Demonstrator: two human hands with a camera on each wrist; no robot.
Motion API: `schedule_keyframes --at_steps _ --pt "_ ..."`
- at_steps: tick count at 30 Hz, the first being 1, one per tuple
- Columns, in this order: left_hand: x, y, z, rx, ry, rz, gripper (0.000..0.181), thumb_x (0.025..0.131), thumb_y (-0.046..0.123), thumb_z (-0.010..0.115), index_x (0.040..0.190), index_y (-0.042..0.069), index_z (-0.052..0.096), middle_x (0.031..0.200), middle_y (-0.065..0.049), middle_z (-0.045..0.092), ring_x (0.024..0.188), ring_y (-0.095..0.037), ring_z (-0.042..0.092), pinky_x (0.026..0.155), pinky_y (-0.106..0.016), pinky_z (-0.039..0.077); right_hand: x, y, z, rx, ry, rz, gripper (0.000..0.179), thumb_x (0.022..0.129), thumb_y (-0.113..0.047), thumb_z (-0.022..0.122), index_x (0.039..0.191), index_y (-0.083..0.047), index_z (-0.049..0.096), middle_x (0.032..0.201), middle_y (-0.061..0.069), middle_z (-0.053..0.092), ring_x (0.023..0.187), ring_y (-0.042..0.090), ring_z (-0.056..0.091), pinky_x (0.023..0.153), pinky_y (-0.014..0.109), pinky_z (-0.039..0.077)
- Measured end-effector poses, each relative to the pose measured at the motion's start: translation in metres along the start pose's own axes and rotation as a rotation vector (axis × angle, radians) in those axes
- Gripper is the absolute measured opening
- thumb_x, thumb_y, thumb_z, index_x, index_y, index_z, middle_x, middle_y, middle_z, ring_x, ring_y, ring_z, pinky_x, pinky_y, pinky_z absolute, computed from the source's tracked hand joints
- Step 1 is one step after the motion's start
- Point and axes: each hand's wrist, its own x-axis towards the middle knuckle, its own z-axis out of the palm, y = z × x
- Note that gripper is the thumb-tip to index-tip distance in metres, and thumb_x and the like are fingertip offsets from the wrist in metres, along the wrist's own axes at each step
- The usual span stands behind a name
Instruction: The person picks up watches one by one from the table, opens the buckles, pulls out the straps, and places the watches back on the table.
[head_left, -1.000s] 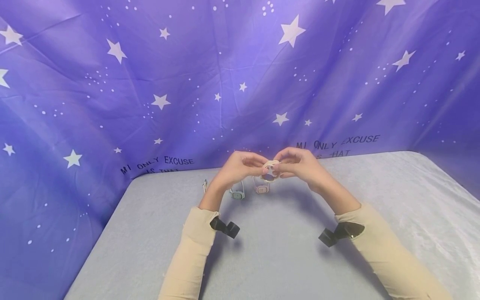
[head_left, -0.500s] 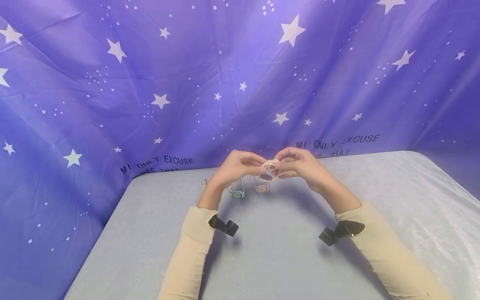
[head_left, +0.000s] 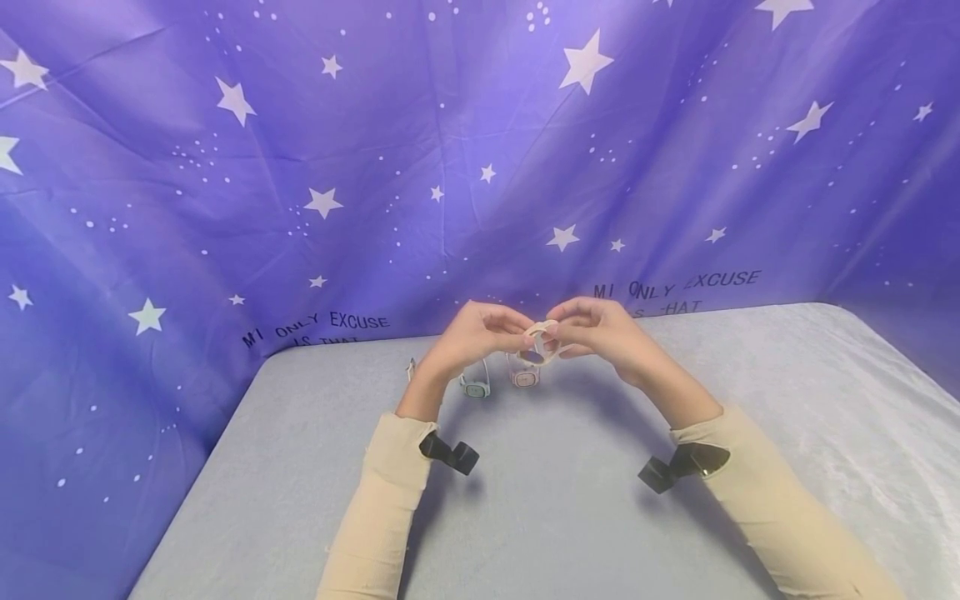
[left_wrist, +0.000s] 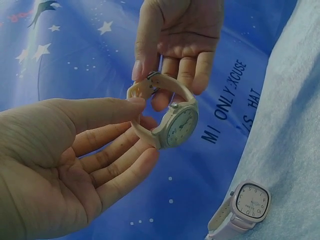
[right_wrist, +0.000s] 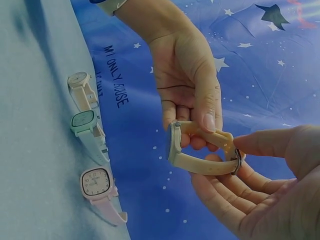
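A cream wristwatch (left_wrist: pixel 181 125) with a round dial is held up between both hands, its strap bent into a loop. My left hand (head_left: pixel 478 335) pinches one part of the strap between thumb and fingers. On the opposite side my right hand (head_left: pixel 606 335) pinches the strap by its metal buckle (right_wrist: pixel 237 162), thumb and index finger right at it. In the right wrist view the strap end overlaps the buckle. Below the hands a pink watch (head_left: pixel 524 379) with a squarish face sits on the table, beside a mint green watch (head_left: pixel 476 389).
A further cream watch (right_wrist: pixel 79 90) stands left of the green one, mostly behind the left wrist in the head view. The grey cloth-covered table (head_left: pixel 555 517) ends at a purple star-printed curtain (head_left: pixel 480 125). Black wrist cameras (head_left: pixel 463 458) stick out from both sleeves.
The cream watch has tilted slightly between the fingers, and both hands have shifted only a little. The watches on the table stay where they were.
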Motion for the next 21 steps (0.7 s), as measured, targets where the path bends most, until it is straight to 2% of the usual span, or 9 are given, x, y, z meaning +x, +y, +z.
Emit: schedule_keyframes --at_steps 6,8,11,13,18,21 --pt "-0.0007 0.0007 0.0014 -0.018 -0.024 -0.023 0.022 0.087 0.008 0.079 0.108 0.001 0.076 0.097 -0.014 0.078 0.095 -0.042 0.074 0.087 -0.037 0.062 -0.0002 -0.0002 0.0008 -0.029 0.003 0.004 0.035 0.095 -0.010 0.069 0.122 0.011 0.059 0.105 0.016 0.076 0.090 0.015 0.074 0.090 0.040 0.062" --pt "-0.0012 0.0013 0.0019 -0.018 -0.038 -0.039 0.022 0.088 0.011 0.079 0.108 0.002 0.076 0.099 -0.013 0.079 0.099 -0.046 0.072 0.089 -0.041 0.062 -0.0003 -0.0004 0.0008 -0.037 0.001 0.005 0.034 0.095 -0.010 0.069 0.121 0.011 0.059 0.106 0.016 0.076 0.090 0.016 0.074 0.090 0.040 0.062" --pt "-0.0019 0.0015 0.0025 -0.014 -0.051 -0.054 0.023 0.088 0.015 0.079 0.109 0.004 0.077 0.099 -0.011 0.079 0.098 -0.043 0.073 0.094 -0.052 0.059 -0.0003 -0.0006 0.0009 -0.048 -0.006 0.009 0.034 0.095 -0.010 0.069 0.120 0.010 0.060 0.107 0.018 0.075 0.091 0.017 0.074 0.088 0.039 0.063" --pt "-0.0021 0.0014 0.0026 -0.009 -0.053 -0.053 0.023 0.089 0.016 0.080 0.108 0.004 0.077 0.099 -0.011 0.079 0.096 -0.041 0.074 0.095 -0.055 0.058 -0.0003 -0.0005 0.0009 -0.053 -0.007 0.013 0.034 0.095 -0.010 0.070 0.120 0.010 0.060 0.108 0.019 0.075 0.091 0.018 0.073 0.087 0.036 0.063" --pt "-0.0015 0.0008 0.0026 0.004 -0.048 -0.046 0.022 0.088 0.016 0.080 0.108 0.005 0.078 0.098 -0.010 0.080 0.094 -0.038 0.075 0.089 -0.042 0.062 0.0001 0.0000 0.0003 -0.053 -0.007 0.023 0.035 0.095 -0.010 0.070 0.121 0.010 0.059 0.108 0.018 0.074 0.091 0.017 0.073 0.085 0.034 0.063" --pt "-0.0010 0.0008 0.0027 0.003 -0.048 -0.049 0.022 0.088 0.016 0.080 0.107 0.005 0.077 0.098 -0.010 0.080 0.093 -0.037 0.075 0.088 -0.040 0.062 0.0001 0.0004 0.0000 -0.050 -0.007 0.018 0.035 0.094 -0.010 0.071 0.121 0.010 0.059 0.107 0.017 0.075 0.090 0.017 0.073 0.085 0.034 0.063"
